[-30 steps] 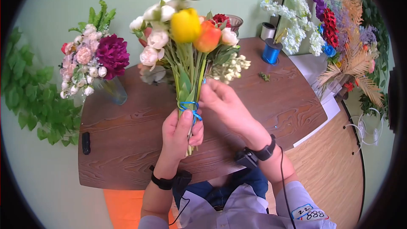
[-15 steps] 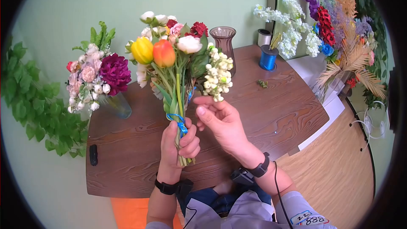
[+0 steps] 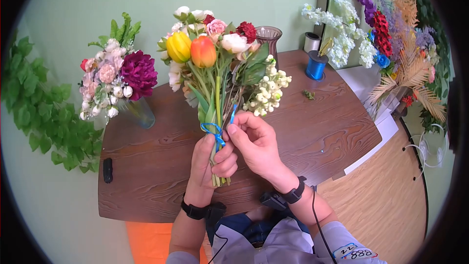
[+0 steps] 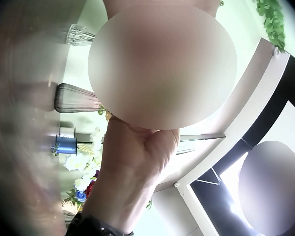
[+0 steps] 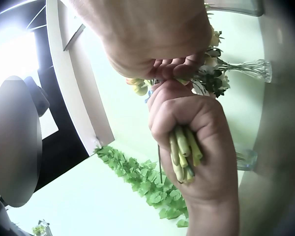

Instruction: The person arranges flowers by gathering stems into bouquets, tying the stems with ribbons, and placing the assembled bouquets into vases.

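In the head view the left hand (image 3: 207, 159) grips the green stems (image 3: 218, 182) of a mixed bouquet upright, its thumb just below a blue ribbon (image 3: 213, 128) wound round them. Beside it the right hand (image 3: 256, 144) pinches a blue ribbon end (image 3: 233, 112) between thumb and fingers. Above are a yellow tulip (image 3: 179, 47), an orange tulip (image 3: 203, 52) and white berries (image 3: 268, 88). From the right wrist view, cut stem ends (image 5: 183, 150) stick out of the curled left hand (image 5: 201, 118). A grey blur covers much of the left wrist view.
On the brown table (image 3: 151, 181) stand a vase of pink and purple flowers (image 3: 139, 75), a ribbed glass vase (image 3: 269, 39), a blue ribbon spool (image 3: 316, 66) and a white spool (image 3: 311, 42). A small black object (image 3: 107, 170) lies at left; more flowers (image 3: 381, 34) stand right.
The right hand has come in from beside the berries to the ribbon end and pinches it. The bouquet has tilted and dropped from its higher place; the left hand still grips the stems.
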A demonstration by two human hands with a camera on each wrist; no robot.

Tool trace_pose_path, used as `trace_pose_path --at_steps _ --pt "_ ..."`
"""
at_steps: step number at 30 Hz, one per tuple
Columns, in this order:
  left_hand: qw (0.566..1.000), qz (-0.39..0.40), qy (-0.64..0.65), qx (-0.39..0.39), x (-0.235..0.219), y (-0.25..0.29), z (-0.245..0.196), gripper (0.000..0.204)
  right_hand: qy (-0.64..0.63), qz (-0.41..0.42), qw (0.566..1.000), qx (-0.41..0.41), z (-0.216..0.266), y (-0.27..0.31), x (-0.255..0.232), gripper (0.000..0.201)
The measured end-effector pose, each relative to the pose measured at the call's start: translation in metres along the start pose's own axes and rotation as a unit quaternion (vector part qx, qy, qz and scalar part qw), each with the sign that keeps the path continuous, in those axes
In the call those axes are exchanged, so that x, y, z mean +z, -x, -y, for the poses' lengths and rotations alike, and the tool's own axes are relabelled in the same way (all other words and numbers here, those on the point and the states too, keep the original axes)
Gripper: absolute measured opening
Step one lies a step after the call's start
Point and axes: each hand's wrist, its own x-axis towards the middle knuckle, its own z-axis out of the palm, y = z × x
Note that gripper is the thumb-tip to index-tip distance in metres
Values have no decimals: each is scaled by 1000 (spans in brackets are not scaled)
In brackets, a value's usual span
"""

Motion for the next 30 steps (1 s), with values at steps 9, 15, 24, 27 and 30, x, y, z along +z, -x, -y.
trace_pose_path --at_steps 9,15,24,27,30 --pt "984 18 -173 24 10 0 3 28 23 49 998 21 12 -9 -10 3" --pt "978 2 -200 50 18 0 8 28 -31 54 995 74 19 -10 -15 8" --pt "978 -10 -197 73 24 4 1 41 -205 99 967 117 11 -5 -21 9" --pt "988 7 -138 75 24 5 -2 44 -231 84 958 145 12 -2 -21 10" --pt "988 11 -136 73 26 5 -1 43 -280 104 942 150 7 -3 -28 11"
